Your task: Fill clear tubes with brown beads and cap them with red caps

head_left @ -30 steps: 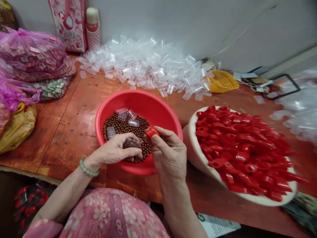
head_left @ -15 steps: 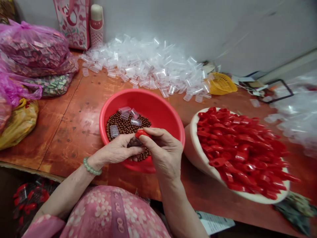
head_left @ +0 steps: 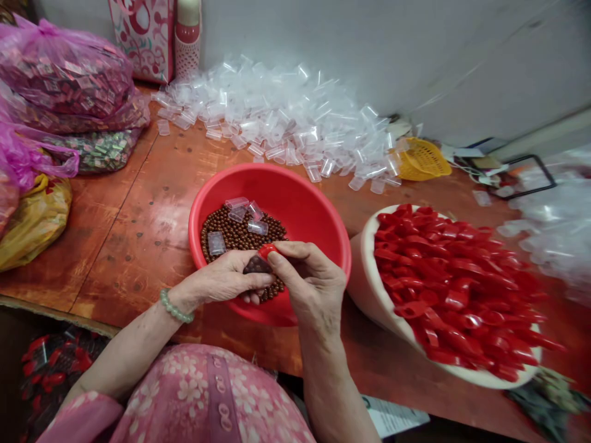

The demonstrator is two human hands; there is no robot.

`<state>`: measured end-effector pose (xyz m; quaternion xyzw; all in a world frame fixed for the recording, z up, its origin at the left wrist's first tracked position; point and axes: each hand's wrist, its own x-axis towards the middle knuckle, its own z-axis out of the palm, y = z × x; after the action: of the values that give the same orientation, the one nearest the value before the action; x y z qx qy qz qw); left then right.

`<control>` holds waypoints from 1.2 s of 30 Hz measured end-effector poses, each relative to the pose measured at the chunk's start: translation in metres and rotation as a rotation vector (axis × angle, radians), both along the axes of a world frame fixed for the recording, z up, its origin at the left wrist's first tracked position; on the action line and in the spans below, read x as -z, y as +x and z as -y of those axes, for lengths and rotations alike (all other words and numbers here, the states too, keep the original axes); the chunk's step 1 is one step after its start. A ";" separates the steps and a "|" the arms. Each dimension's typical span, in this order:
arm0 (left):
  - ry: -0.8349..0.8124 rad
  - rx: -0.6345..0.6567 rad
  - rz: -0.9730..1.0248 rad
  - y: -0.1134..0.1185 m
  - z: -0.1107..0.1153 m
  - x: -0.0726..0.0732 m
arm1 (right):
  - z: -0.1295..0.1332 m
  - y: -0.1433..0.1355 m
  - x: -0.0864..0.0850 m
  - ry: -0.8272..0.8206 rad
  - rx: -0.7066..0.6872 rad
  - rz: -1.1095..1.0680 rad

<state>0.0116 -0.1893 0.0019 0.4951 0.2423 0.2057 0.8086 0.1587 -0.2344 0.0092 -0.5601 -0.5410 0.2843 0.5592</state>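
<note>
Over the front of a red basin point(head_left: 318, 209), my left hand point(head_left: 235, 275) is closed round a small clear container filled with brown beads point(head_left: 257, 265). My right hand point(head_left: 308, 277) pinches a red plastic cap point(head_left: 267, 250) at the container's upper end; the two parts touch. Brown beads point(head_left: 240, 235) lie in the left part of the basin, with several clear empty containers point(head_left: 216, 243) on top. To the right, a white tub point(head_left: 369, 258) is heaped with red plastic pieces point(head_left: 452, 283).
A large pile of clear containers point(head_left: 286, 117) lies along the wall. Filled plastic bags point(head_left: 69, 74) stand at the left, a yellow basket point(head_left: 421, 159) behind the tub. More clear pieces point(head_left: 561, 215) are at far right, and red-capped items point(head_left: 53, 363) below the table's left edge.
The view has shifted slightly, so most things appear a little further right. Both hands keep their hold on the container and cap, which remain together.
</note>
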 end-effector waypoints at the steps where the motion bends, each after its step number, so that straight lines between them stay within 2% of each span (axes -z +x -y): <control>1: -0.009 0.003 -0.001 0.000 -0.001 0.000 | 0.000 0.003 -0.001 0.031 -0.048 0.086; 5: -0.011 -0.027 0.056 0.000 -0.003 0.001 | 0.001 0.012 -0.002 0.141 -0.199 0.512; 10: -0.119 -0.001 0.106 0.004 -0.004 0.004 | -0.003 0.009 0.002 0.280 -0.152 0.878; 13: -0.171 -0.019 0.126 0.006 -0.004 0.004 | -0.008 0.007 0.004 0.355 -0.116 0.938; 20: -0.144 0.014 0.164 0.007 -0.004 0.006 | -0.013 0.012 0.011 0.464 -0.122 0.933; 24: -0.143 0.019 0.151 0.007 -0.004 0.008 | -0.008 0.014 0.011 0.401 -0.160 0.835; 28: -0.060 0.006 0.071 0.006 -0.005 0.002 | -0.002 0.015 0.008 0.181 -0.264 0.421; 30: -0.028 0.011 0.036 0.006 -0.006 -0.002 | -0.001 0.016 0.008 0.087 -0.212 0.181; 32: -0.006 0.017 -0.004 0.008 -0.006 -0.005 | -0.002 0.016 0.009 0.015 -0.103 0.025; 34: 0.024 0.011 -0.046 0.009 -0.006 -0.006 | -0.004 0.015 0.010 -0.040 -0.037 -0.028; 36: 0.047 0.012 -0.073 0.010 -0.006 -0.007 | -0.005 0.015 0.009 -0.047 -0.049 -0.028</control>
<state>0.0221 -0.1835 0.0087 0.5226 0.2637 0.1882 0.7886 0.1740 -0.2292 0.0005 -0.5556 -0.5399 0.3181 0.5465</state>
